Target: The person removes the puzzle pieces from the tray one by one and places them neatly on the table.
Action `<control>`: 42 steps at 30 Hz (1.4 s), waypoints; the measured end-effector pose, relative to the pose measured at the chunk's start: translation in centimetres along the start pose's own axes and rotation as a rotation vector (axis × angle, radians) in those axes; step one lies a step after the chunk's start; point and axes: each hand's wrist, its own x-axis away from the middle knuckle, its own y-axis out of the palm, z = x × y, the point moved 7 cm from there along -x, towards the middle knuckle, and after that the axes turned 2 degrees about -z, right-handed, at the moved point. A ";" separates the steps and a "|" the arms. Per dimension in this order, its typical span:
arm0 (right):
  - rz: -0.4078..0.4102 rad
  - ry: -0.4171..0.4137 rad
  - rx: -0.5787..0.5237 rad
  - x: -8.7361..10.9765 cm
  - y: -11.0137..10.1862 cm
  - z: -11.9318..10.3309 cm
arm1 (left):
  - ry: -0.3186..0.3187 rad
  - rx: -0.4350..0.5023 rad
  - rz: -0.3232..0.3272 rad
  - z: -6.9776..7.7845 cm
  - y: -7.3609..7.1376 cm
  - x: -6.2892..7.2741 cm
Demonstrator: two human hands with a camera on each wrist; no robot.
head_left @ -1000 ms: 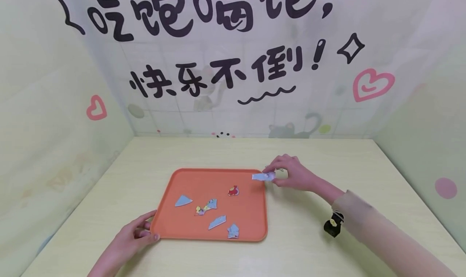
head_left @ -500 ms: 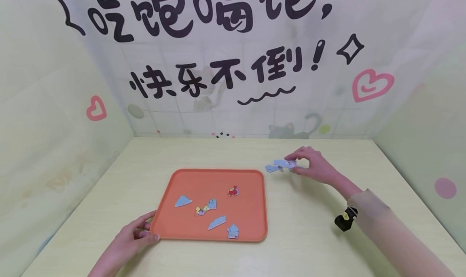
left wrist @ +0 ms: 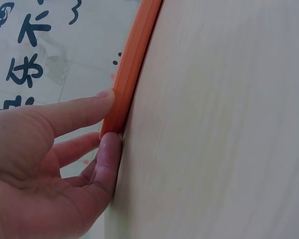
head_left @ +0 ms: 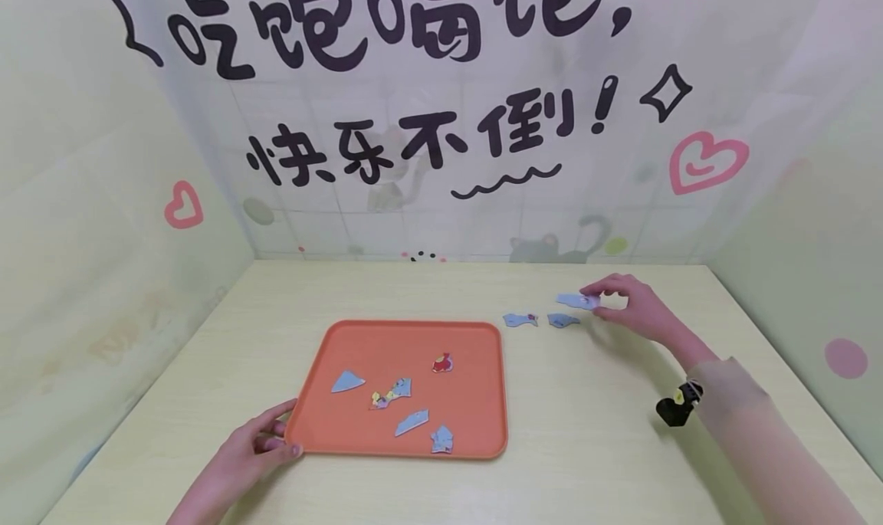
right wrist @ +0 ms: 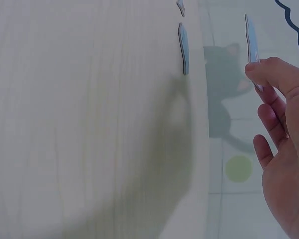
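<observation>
My right hand pinches a pale blue jigsaw puzzle piece between thumb and fingers, raised over the back right of the table. In the right wrist view this held piece is seen nearly edge-on. Just below and left of it, two blue puzzle pieces lie on the table, one piece by the tray's back right corner and another piece closer to the hand. My left hand grips the front left corner of the orange tray, with thumb and fingers against its rim.
On the tray lie several more pieces: a blue triangular piece, a red piece, a yellow and blue piece, a long blue piece and a jagged blue piece. A printed backdrop closes off the table's far edge.
My right hand has carried its puzzle piece from above the tray's back right corner rightward and farther back, uncovering two pieces on the table. The left hand and tray have stayed put.
</observation>
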 end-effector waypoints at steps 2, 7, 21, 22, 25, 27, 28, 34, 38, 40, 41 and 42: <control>-0.006 0.020 -0.001 0.2 -0.3 0.7 | 0.002 0.002 0.001 0.0 0.0 0.0; -0.023 0.056 -0.017 0.7 -0.9 1.9 | 0.011 0.014 0.002 0.0 0.0 0.1; -0.117 0.208 -0.013 2.5 -0.9 5.5 | 0.012 0.019 0.007 -0.1 0.0 0.0; -0.122 0.216 -0.008 2.7 -0.8 5.7 | 0.014 0.022 0.005 -0.1 0.1 0.0; -0.146 0.233 -0.007 3.0 -0.5 6.3 | 0.024 0.025 0.004 -0.1 0.1 0.1; -0.162 0.233 -0.026 3.1 -0.2 6.5 | 0.029 0.026 0.002 -0.1 0.1 0.2; -0.168 0.235 -0.040 3.2 -0.1 6.5 | 0.031 0.025 0.002 -0.1 0.1 0.2; -0.203 0.212 -0.087 3.4 0.2 6.5 | 0.029 0.024 0.009 -0.1 0.1 0.3; -0.228 0.228 -0.118 3.5 0.3 6.8 | 0.021 0.021 0.012 0.0 0.1 0.2; -0.241 0.242 -0.131 3.5 0.4 7.1 | 0.016 0.014 0.013 0.1 0.0 0.2; -0.246 0.245 -0.137 3.6 0.4 7.2 | 0.013 0.010 0.013 0.1 0.0 0.1; -0.251 0.248 -0.138 3.6 0.4 7.3 | 0.011 0.004 0.013 0.1 0.0 0.1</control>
